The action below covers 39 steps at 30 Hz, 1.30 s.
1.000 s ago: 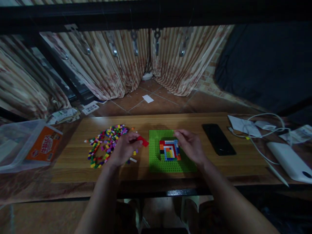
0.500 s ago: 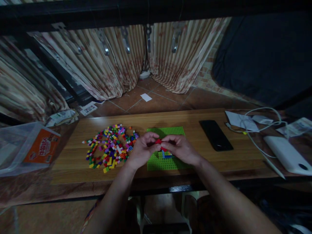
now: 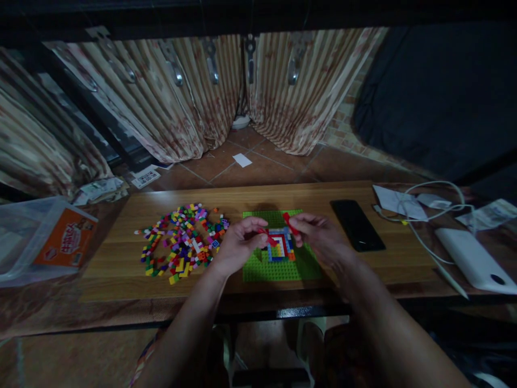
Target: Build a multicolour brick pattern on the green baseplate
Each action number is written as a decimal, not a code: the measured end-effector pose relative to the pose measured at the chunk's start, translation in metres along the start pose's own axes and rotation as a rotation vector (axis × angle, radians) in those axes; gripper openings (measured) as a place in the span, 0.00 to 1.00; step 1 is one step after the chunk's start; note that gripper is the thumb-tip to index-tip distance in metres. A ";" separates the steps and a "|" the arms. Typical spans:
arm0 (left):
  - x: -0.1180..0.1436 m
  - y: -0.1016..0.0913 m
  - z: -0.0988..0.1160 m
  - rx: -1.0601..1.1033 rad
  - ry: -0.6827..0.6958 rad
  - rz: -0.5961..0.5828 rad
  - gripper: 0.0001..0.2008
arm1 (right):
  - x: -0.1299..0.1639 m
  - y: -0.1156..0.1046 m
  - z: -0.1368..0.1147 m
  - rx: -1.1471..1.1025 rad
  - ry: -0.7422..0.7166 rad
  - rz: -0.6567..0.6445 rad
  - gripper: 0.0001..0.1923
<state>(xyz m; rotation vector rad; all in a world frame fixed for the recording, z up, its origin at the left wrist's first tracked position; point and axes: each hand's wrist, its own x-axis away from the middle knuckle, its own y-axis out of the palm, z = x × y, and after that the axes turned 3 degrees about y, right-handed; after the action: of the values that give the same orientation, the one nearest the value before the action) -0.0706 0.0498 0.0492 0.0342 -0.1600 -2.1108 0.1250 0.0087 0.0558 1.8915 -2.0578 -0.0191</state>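
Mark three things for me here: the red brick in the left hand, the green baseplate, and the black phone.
red brick in the left hand (image 3: 269, 237): head view, on its middle.
green baseplate (image 3: 278, 268): head view, on the bare near strip.
black phone (image 3: 357, 224): head view, mid-screen.

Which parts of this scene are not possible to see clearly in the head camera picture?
- Small red brick pieces: head view, pinched by the left hand and right hand; too small and dim to tell their shape.
- Green studded baseplate: head view, its left and right parts covered by both hands.
- Clear plastic box with orange label: head view, cut off by the left edge.
- White flat device: head view, cut off by the right edge.
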 end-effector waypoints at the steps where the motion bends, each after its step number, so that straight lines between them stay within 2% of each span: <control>1: -0.001 -0.002 -0.002 -0.027 0.002 0.015 0.13 | -0.001 -0.005 -0.003 -0.007 -0.030 0.081 0.14; 3: -0.004 -0.005 -0.004 -0.113 0.000 0.018 0.09 | -0.002 -0.014 -0.006 0.023 -0.063 0.222 0.15; 5: -0.005 -0.007 -0.007 -0.217 0.004 0.019 0.06 | -0.001 -0.020 -0.005 0.101 -0.049 0.293 0.17; 10: -0.007 0.000 -0.019 -0.458 0.067 0.117 0.03 | 0.008 -0.018 0.009 0.403 0.012 0.286 0.14; 15: -0.008 0.012 -0.030 -0.642 0.186 0.230 0.03 | 0.013 -0.010 0.011 0.796 -0.055 0.294 0.09; 21: -0.010 0.013 -0.029 -0.643 0.240 0.276 0.03 | 0.015 -0.003 0.009 0.934 -0.047 0.330 0.08; 24: -0.009 0.011 -0.026 -0.668 0.236 0.277 0.05 | 0.015 -0.002 0.012 0.931 -0.098 0.315 0.08; 29: -0.007 0.005 -0.021 -0.700 0.190 0.301 0.08 | 0.004 -0.007 0.017 1.009 -0.367 0.285 0.09; 32: -0.009 0.000 -0.019 -0.699 0.153 0.372 0.08 | -0.007 -0.003 0.016 1.085 -0.478 0.197 0.09; 36: -0.011 -0.008 -0.018 -0.655 0.109 0.452 0.09 | -0.017 0.009 0.014 1.230 -0.530 0.058 0.10; 39: -0.010 -0.010 -0.019 -0.680 0.085 0.419 0.12 | -0.021 0.014 0.015 1.335 -0.533 -0.010 0.10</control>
<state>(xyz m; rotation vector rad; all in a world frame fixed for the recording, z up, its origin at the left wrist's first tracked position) -0.0725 0.0622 0.0290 -0.2895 0.5581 -1.6479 0.1087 0.0271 0.0402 2.7943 -2.7019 1.2610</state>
